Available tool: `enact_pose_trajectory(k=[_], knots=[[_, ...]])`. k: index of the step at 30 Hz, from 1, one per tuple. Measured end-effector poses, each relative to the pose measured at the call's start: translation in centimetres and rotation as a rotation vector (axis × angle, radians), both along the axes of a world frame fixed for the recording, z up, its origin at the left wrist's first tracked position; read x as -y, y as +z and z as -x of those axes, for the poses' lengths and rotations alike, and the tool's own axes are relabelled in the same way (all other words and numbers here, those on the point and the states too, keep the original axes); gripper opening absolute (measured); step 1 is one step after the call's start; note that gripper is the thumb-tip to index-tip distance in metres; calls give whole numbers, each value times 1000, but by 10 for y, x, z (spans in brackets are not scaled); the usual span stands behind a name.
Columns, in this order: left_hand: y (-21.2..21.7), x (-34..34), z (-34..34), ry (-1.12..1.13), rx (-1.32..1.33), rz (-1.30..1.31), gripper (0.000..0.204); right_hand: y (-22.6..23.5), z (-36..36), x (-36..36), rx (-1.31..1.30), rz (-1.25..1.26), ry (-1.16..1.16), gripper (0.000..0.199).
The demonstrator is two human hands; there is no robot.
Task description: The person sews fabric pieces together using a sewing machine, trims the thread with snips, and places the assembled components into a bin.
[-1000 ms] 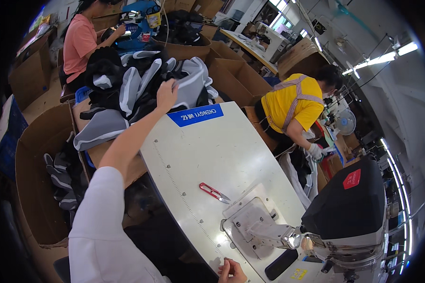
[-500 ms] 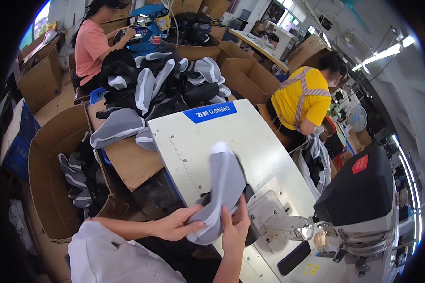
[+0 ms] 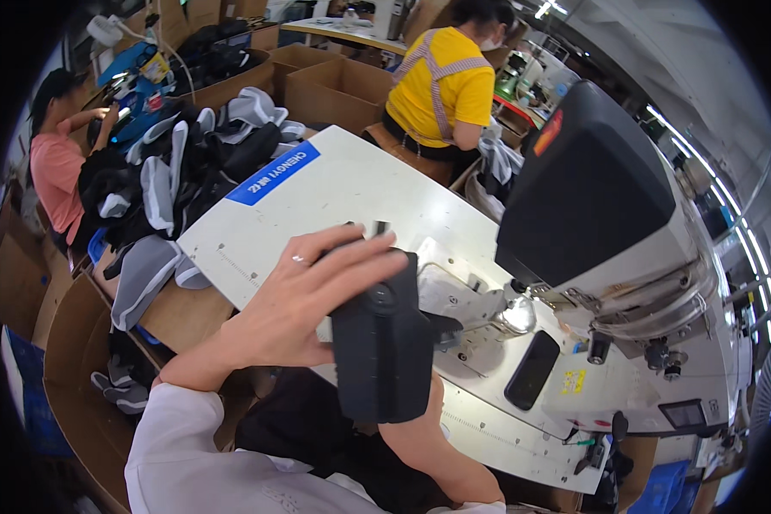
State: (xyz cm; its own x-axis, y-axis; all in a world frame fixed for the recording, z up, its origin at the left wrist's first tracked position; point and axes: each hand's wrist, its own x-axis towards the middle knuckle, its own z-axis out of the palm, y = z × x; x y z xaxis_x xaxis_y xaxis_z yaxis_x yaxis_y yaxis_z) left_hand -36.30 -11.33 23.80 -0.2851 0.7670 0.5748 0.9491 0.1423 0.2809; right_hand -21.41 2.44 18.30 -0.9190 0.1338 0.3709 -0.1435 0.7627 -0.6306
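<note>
Two hands hold one dark grey, stiff moulded fabric piece [image 3: 384, 338] upright above the near edge of the white desk [image 3: 343, 184]: the left hand [image 3: 304, 300] lies against its left face with fingers spread and curled over the top edge, a ring on one finger, while the right hand [image 3: 424, 420] is mostly hidden behind and under the piece, so only its palm and wrist show at the lower right and I cannot tell how its fingers sit. The piece is off the desk surface, just left of the needle area of the grey and black industrial sewing machine [image 3: 608, 223], which fills the right of the scene. A black oblong pad [image 3: 532, 370] lies on the machine bed just right of the piece. A blue rectangular label [image 3: 273, 173] is stuck on the far left part of the desk. Beyond the desk's left edge a heap of grey and black shoe upper pieces [image 3: 188, 163] rests on brown cardboard boxes [image 3: 334, 86]. Far behind, a person in a yellow top [image 3: 441, 86] bends over other work, and at the far left a person in a pink top [image 3: 56, 171] sits facing the heap
</note>
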Motion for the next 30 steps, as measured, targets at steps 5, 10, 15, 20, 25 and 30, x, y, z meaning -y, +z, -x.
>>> enact_pose_trajectory(k=[5,10,15,20,25,30], knots=[[-16,-45,19,-65,212,-11,37,0,-8,-19,-13,-531,-101,25],[-14,-73,71,-164,-94,-376,36,9,-43,-108,-182,116,-624,21],[-26,-138,90,-379,27,-533,31,-89,-44,-282,-306,-252,-774,28],[-87,-162,137,-493,65,-529,21,-96,9,-244,-229,-132,-900,31],[-141,-162,172,-460,248,-478,24,-97,19,-221,-103,-13,-957,36],[-81,-152,97,-500,914,-232,22,-84,-4,-232,91,60,-996,42]])
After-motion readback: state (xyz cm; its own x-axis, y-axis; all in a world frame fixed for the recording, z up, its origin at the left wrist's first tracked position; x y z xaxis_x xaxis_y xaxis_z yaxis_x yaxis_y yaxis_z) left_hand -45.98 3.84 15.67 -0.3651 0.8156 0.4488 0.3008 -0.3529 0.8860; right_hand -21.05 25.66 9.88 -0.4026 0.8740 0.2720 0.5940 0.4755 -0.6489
